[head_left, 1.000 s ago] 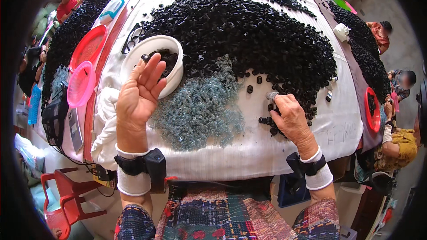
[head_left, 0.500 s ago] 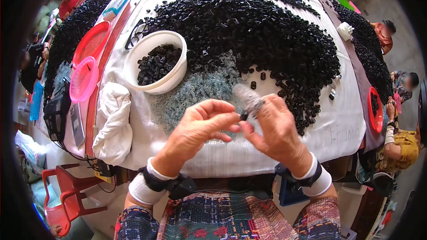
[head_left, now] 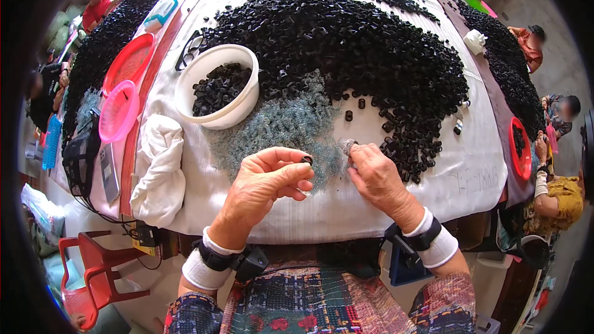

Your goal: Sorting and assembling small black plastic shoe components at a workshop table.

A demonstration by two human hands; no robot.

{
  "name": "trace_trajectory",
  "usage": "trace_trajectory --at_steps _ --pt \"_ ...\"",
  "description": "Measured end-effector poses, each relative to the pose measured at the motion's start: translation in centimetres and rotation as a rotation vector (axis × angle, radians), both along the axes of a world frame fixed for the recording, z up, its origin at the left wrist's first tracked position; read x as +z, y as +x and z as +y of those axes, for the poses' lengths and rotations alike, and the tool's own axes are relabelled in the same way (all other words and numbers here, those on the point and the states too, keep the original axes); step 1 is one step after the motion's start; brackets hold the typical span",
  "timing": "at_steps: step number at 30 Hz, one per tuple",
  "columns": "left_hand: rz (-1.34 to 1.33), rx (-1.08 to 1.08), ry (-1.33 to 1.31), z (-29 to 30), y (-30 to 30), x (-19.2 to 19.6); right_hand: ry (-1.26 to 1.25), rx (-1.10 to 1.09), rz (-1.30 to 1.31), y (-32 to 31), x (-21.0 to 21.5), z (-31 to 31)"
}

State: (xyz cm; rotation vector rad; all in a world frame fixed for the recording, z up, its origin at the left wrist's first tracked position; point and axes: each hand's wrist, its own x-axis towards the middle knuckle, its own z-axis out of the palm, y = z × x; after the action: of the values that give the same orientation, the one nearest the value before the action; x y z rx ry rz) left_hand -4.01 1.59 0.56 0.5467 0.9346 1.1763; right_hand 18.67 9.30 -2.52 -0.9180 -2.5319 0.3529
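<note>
Black plastic, small ring-like piece (head_left: 307, 160): held above the near edge of the counter, pinched between thumb and index of the left hand (head_left: 272, 180); the other left fingers are bent beneath. Right hand (head_left: 380, 179) is just beside it, apart from the left, fingers bent and thumb close to the index; grey wrapping (head_left: 348, 146) covers one fingertip. Cannot tell whether these fingers grip anything.

Beyond the hands: bluish, translucent heap of small coils (head_left: 275, 130), spread over the white-sheeted counter (head_left: 445, 201). Its far side meets a large mound of short black cylinders (head_left: 346, 43); two loose cylinders (head_left: 349, 115) stand near its edge. Left of the coils, a round white plastic bowl (head_left: 243, 110) is partly filled with black pieces (head_left: 219, 89). Black-framed glasses (head_left: 186, 52) lie next to the bowl, on its far left side.

Nearer left: crumpled white cloth (head_left: 159, 176). Farther left: round pink plastic basket (head_left: 116, 122), touching or overlapping a red oval tray (head_left: 129, 65). Red plastic chair (head_left: 96, 263) on the floor, lower left. Other people are at both sides.
</note>
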Motion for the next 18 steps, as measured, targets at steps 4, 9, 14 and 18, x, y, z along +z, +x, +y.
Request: trace_trajectory --at_steps 4,9,14,18 --pt "0.080 -0.006 0.040 -0.1 0.2 -0.3 0.106 -0.016 -0.115 -0.5 -0.1 0.0" --pt "0.161 -0.035 0.098 -0.3 0.7 0.4 -0.008 0.023 0.232 -1.2 4.1 -1.0" --pt "0.245 -0.038 0.175 -0.6 1.3 1.1 0.065 0.174 0.289 -2.9 7.9 -2.1" --pt "0.379 0.030 0.260 -0.6 2.0 0.7 0.195 0.247 0.181 -3.2 8.1 -2.2"
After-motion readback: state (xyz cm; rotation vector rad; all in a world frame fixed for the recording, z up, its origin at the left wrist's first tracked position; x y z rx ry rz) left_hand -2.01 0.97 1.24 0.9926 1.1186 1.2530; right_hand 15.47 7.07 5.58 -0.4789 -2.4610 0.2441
